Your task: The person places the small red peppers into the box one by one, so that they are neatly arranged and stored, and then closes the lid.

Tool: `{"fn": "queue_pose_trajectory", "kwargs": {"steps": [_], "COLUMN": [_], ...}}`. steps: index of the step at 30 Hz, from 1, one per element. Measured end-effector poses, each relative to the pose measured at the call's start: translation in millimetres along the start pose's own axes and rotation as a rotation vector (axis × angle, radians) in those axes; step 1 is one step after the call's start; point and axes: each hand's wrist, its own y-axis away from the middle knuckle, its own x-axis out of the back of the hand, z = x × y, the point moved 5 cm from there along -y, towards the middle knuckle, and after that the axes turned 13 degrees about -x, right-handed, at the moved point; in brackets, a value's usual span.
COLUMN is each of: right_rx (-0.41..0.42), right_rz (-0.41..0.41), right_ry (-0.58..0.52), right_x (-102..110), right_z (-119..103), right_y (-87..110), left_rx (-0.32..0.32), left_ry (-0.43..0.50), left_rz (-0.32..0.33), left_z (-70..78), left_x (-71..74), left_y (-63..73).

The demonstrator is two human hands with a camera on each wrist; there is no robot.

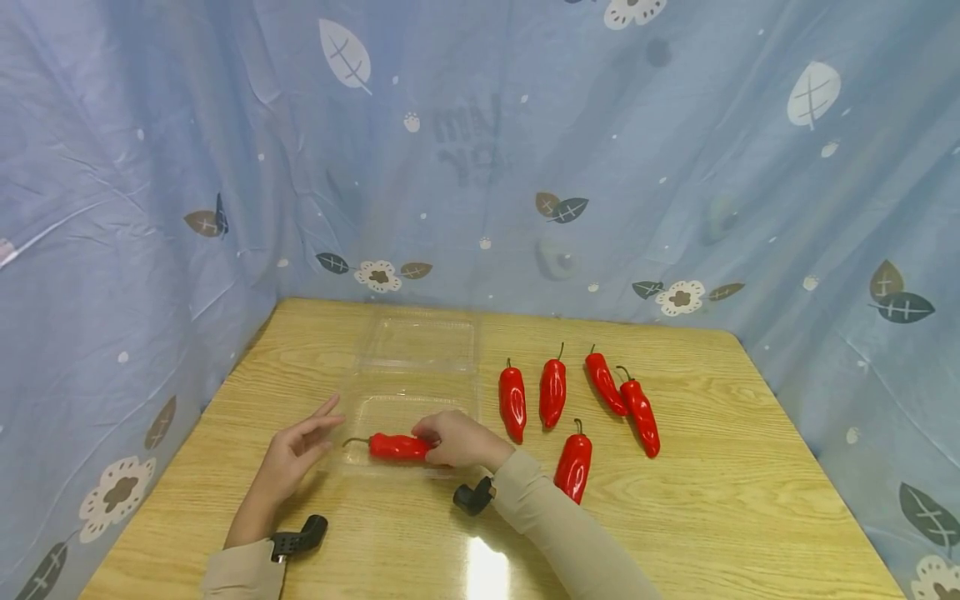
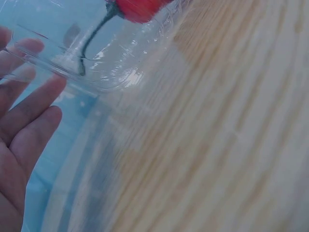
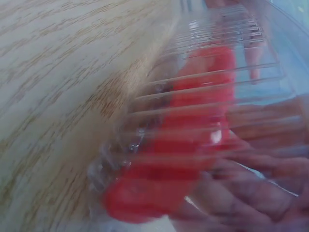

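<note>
1. five loose red peppers (image 1: 552,393) lie right of one clear container (image 1: 408,407).
2. a sixth pepper (image 1: 392,447) lies in the container's near half, pinched by the right hand (image 1: 459,439).
3. left hand (image 1: 295,450), grasping nothing, fingers extended at the container's left edge.

A glossy red pepper (image 1: 397,447) lies crosswise left of the lower centre of the frame, its thin, curved green stem pointing left, along the near wall of a clear plastic container (image 1: 390,410). The container sits open on the table (image 1: 390,533), its lid (image 1: 423,342) laid back toward the top.
</note>
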Motion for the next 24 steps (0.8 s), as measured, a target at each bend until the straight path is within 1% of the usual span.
{"fn": "queue_pose_trajectory", "kwargs": {"steps": [8, 14, 17, 22, 24], "right_rx": [-0.030, -0.025, -0.015, 0.001, 0.008], "right_rz": [-0.018, -0.002, 0.012, 0.034, 0.039], "right_ry": [-0.030, -0.044, -0.070, -0.133, -0.175], "right_x": [-0.5, -1.3, -0.6, 0.9, 1.7], "right_z": [0.7, 2.5, 3.2, 5.0, 5.9], "right_y": [1.8, 2.3, 3.0, 3.6, 4.2], "left_rx": [-0.003, -0.010, -0.005, 0.015, 0.025], "left_ry": [0.012, 0.013, 0.005, -0.036, -0.049], "left_rz": [0.020, 0.016, 0.007, -0.016, -0.024], "left_z": [0.1, 0.2, 0.1, -0.9, -1.3], "left_x": [0.0, -0.6, -0.7, -0.5, -0.3], "left_y": [-0.5, -1.3, -0.9, 0.3, 0.7]}}
